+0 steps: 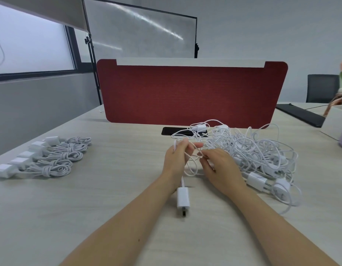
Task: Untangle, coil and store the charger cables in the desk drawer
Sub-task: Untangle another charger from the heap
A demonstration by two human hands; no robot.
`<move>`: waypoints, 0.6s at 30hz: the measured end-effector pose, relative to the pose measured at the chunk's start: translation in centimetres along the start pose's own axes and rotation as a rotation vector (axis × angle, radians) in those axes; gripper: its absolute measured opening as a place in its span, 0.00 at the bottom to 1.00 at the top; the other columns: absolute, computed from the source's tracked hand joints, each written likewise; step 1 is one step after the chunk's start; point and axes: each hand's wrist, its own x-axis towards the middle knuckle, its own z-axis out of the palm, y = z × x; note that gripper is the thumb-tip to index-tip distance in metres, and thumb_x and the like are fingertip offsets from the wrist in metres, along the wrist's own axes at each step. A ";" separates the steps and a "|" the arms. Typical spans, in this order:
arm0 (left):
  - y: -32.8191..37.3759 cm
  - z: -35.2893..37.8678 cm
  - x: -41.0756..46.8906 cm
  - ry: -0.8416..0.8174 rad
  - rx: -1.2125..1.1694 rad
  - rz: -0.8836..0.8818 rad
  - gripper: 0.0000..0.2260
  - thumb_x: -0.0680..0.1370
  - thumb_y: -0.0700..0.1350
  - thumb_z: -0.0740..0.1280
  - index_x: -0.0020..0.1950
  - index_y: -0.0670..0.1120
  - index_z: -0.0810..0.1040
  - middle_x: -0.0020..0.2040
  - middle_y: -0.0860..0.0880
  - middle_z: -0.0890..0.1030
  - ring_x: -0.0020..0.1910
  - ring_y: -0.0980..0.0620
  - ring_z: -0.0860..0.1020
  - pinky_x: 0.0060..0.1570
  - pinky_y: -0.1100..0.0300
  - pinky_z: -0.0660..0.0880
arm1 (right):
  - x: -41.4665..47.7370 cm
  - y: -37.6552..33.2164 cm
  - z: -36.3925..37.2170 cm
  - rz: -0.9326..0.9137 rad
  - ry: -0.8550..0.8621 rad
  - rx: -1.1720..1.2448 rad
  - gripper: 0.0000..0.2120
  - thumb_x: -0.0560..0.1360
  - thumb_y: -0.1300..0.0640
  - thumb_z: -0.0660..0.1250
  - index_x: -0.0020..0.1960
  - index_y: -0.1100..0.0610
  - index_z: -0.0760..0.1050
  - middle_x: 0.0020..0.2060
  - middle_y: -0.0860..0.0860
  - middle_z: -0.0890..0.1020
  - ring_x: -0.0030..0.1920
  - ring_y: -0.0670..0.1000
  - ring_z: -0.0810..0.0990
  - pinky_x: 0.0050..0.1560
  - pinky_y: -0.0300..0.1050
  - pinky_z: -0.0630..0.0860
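Gripping cable (pixel 182 180) loops in left hand (pixel 175 160) to hold the coil's shape. Pinching 1 strand with right hand (pixel 220 167), beside right tangle (pixel 258 154).

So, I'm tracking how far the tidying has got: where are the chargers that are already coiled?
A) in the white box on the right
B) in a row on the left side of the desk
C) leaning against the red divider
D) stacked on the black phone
B: the coiled chargers lie in a row on the left side of the desk, and the tangled pile sits on the right.
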 end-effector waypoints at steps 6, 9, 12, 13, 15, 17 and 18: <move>1.4 -1.8 1.3 0.301 0.088 -0.101 0.13 0.80 0.44 0.60 0.37 0.49 0.60 0.25 0.52 0.61 0.20 0.56 0.58 0.22 0.66 0.58 | -0.1 0.5 0.0 0.116 -0.094 -0.157 0.04 0.73 0.60 0.68 0.43 0.55 0.82 0.40 0.48 0.82 0.49 0.52 0.76 0.48 0.49 0.74; 1.4 -3.9 1.9 0.129 0.673 -0.222 0.09 0.79 0.47 0.62 0.41 0.47 0.66 0.31 0.49 0.69 0.24 0.53 0.63 0.24 0.65 0.60 | -0.1 0.7 -0.1 0.204 -0.064 -0.201 0.05 0.75 0.60 0.66 0.47 0.55 0.80 0.47 0.49 0.81 0.54 0.53 0.75 0.53 0.49 0.72; 1.2 -3.4 0.8 -0.071 0.783 -0.324 0.10 0.80 0.51 0.64 0.45 0.46 0.78 0.36 0.48 0.81 0.30 0.52 0.76 0.29 0.63 0.65 | -0.1 0.9 0.0 0.217 -0.034 -0.152 0.09 0.78 0.59 0.63 0.54 0.55 0.81 0.52 0.49 0.82 0.56 0.54 0.75 0.55 0.50 0.71; 1.2 -2.8 0.4 -0.120 0.715 -0.314 0.12 0.81 0.52 0.64 0.47 0.45 0.80 0.37 0.48 0.83 0.30 0.54 0.78 0.28 0.64 0.65 | -0.1 1.0 0.0 0.199 -0.024 -0.128 0.11 0.78 0.59 0.62 0.56 0.55 0.81 0.52 0.49 0.83 0.56 0.55 0.76 0.55 0.50 0.72; 1.2 -1.5 -0.4 -0.197 0.627 -0.279 0.15 0.80 0.54 0.65 0.48 0.42 0.81 0.38 0.48 0.84 0.25 0.57 0.75 0.23 0.67 0.64 | -0.2 0.9 -0.1 0.147 0.002 -0.088 0.15 0.77 0.57 0.60 0.58 0.56 0.82 0.49 0.50 0.85 0.52 0.57 0.79 0.51 0.48 0.73; 1.0 -0.5 -0.9 -0.251 0.644 -0.254 0.16 0.79 0.56 0.67 0.48 0.43 0.83 0.38 0.48 0.85 0.23 0.58 0.69 0.22 0.68 0.63 | -0.2 0.7 -0.2 0.092 0.006 -0.052 0.15 0.75 0.59 0.62 0.57 0.57 0.83 0.43 0.51 0.85 0.46 0.57 0.80 0.48 0.44 0.70; 0.8 -0.2 -1.0 -0.272 0.644 -0.248 0.15 0.78 0.55 0.68 0.48 0.43 0.83 0.37 0.49 0.85 0.21 0.58 0.68 0.21 0.68 0.63 | -0.2 0.6 -0.3 0.072 0.000 -0.037 0.16 0.73 0.61 0.63 0.57 0.58 0.83 0.40 0.50 0.85 0.44 0.56 0.79 0.46 0.43 0.69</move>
